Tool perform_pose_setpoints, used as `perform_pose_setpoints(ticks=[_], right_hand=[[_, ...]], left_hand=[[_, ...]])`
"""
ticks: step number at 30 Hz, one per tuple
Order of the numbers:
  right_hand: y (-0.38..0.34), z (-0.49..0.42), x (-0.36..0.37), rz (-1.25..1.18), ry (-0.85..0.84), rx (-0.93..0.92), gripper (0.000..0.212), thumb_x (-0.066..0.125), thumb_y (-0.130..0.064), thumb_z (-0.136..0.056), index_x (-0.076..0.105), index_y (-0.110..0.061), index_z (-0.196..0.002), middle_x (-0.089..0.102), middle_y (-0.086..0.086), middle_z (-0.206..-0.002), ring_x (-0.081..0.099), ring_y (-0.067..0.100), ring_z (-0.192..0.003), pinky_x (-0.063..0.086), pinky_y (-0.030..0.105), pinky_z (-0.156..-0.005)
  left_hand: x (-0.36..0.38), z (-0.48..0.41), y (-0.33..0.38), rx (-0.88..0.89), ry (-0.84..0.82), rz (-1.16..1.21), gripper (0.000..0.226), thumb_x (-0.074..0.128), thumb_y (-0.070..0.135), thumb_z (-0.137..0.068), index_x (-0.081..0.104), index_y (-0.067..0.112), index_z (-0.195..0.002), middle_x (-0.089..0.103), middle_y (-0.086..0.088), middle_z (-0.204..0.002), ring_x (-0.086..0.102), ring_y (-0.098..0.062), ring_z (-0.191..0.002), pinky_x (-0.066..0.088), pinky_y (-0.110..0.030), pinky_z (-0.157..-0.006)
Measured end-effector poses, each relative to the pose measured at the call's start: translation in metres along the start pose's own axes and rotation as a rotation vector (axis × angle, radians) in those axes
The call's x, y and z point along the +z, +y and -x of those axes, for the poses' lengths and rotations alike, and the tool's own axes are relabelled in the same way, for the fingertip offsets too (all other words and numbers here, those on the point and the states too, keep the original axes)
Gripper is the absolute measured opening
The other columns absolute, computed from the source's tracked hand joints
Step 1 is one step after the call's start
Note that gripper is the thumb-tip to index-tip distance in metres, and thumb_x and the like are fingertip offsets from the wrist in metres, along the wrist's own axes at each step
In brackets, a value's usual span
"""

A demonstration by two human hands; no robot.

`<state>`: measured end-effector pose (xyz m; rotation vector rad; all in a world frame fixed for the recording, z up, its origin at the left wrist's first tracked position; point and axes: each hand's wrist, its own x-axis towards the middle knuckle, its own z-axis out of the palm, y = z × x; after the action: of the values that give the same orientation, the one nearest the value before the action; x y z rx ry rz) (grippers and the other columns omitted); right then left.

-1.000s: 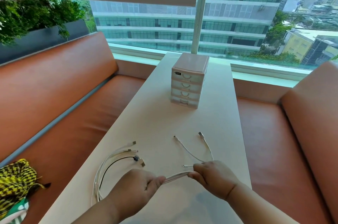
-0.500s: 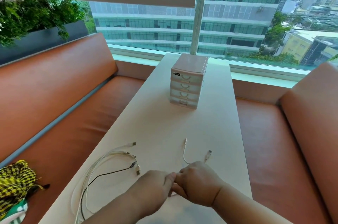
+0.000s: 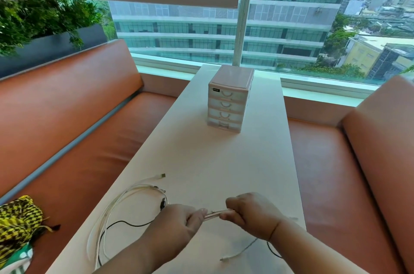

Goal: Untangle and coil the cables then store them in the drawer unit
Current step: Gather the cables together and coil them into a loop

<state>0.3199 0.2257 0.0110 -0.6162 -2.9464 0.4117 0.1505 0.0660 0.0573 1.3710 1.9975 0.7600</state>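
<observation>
1. The tabletop point(image 3: 224, 161) is long, flat and smooth, a pale cream colour. It runs from the person out to the window point(image 3: 291, 27) at 12 o'clock.
2. A small drawer unit point(image 3: 228, 103) stands on the tabletop toward 12 o'clock, well away from the hands. It is a boxy plastic tower, pink and see-through white, with four drawers stacked up. Each drawer has a curved handle, and all look pushed in.
3. The left hand point(image 3: 177, 222) is curled into a fist. The right hand point(image 3: 251, 211) is curled too. They are close together near 6 o'clock, just above the tabletop.
4. Both hands pinch one folded bundle of thin white cable point(image 3: 216, 214). A short, straight piece of it shows between them.
5. A loose pile of cables point(image 3: 125, 199) lies on the tabletop at about 8 o'clock, beside the left hand. Most are thin, white and shiny, bent in big round loops. One is a black cable point(image 3: 127, 224).
6. A white cable end point(image 3: 242, 251) and a bit of black wire lie under the right arm at about 5 o'clock.
7. Smooth orange-brown padded benches point(image 3: 78, 128) sit on both sides.
8. A yellow and black patterned cloth bag point(image 3: 18, 222) rests on the left bench at 8 o'clock.
9. Leafy green plants point(image 3: 38, 11) sit at 10 o'clock.
</observation>
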Motion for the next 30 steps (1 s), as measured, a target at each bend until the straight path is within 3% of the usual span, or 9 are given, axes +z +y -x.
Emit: perform_pose_setpoints(ticks=[8, 13, 18, 24, 30], right_hand=[[0.015, 0.009, -0.008, 0.083, 0.031, 0.075, 0.098, -0.028, -0.088, -0.053, 0.043, -0.024, -0.077, 0.049, -0.004, -0.073, 0.047, 0.02, -0.07, 0.031, 0.033, -0.062], [0.029, 0.01, -0.016, 0.149, 0.009, 0.113, 0.115, -0.035, -0.087, -0.046, 0.051, -0.023, -0.089, 0.048, -0.008, -0.078, 0.056, 0.02, -0.079, 0.032, 0.032, -0.064], [0.033, 0.013, -0.01, 0.138, -0.026, 0.154, 0.098, -0.028, -0.089, -0.051, 0.041, -0.023, -0.074, 0.041, -0.007, -0.062, 0.047, 0.019, -0.069, 0.037, 0.033, -0.063], [0.054, 0.025, -0.019, 0.131, -0.057, 0.251, 0.091, -0.03, -0.09, -0.045, 0.031, -0.026, -0.066, 0.038, -0.009, -0.061, 0.045, 0.018, -0.07, 0.035, 0.033, -0.064], [0.06, 0.031, -0.012, 0.143, -0.066, 0.289, 0.088, -0.032, -0.088, -0.046, 0.029, -0.028, -0.064, 0.04, -0.009, -0.062, 0.045, 0.017, -0.07, 0.038, 0.034, -0.066]], left_hand=[[-0.007, 0.005, -0.002, -0.008, -0.002, 0.014, 0.05, 0.047, 0.042, -0.095, 0.04, 0.025, -0.048, 0.032, 0.006, -0.042, 0.029, -0.01, -0.046, 0.021, -0.022, -0.047], [-0.014, 0.007, -0.009, -0.003, -0.008, 0.012, 0.048, 0.046, 0.044, -0.095, 0.037, 0.019, -0.055, 0.031, 0.008, -0.045, 0.029, -0.009, -0.048, 0.021, -0.023, -0.049], [-0.012, 0.009, -0.011, 0.017, -0.032, -0.005, 0.048, 0.046, 0.049, -0.094, 0.04, 0.016, -0.059, 0.03, 0.007, -0.049, 0.028, -0.008, -0.05, 0.023, -0.024, -0.051], [-0.021, 0.011, -0.023, 0.003, -0.018, 0.018, 0.054, 0.045, 0.053, -0.092, 0.038, 0.009, -0.061, 0.028, 0.006, -0.054, 0.027, -0.008, -0.051, 0.022, -0.026, -0.052], [-0.017, 0.008, -0.021, 0.007, -0.015, 0.006, 0.048, 0.046, 0.048, -0.094, 0.038, 0.015, -0.059, 0.028, 0.006, -0.053, 0.027, -0.008, -0.051, 0.023, -0.027, -0.052]])
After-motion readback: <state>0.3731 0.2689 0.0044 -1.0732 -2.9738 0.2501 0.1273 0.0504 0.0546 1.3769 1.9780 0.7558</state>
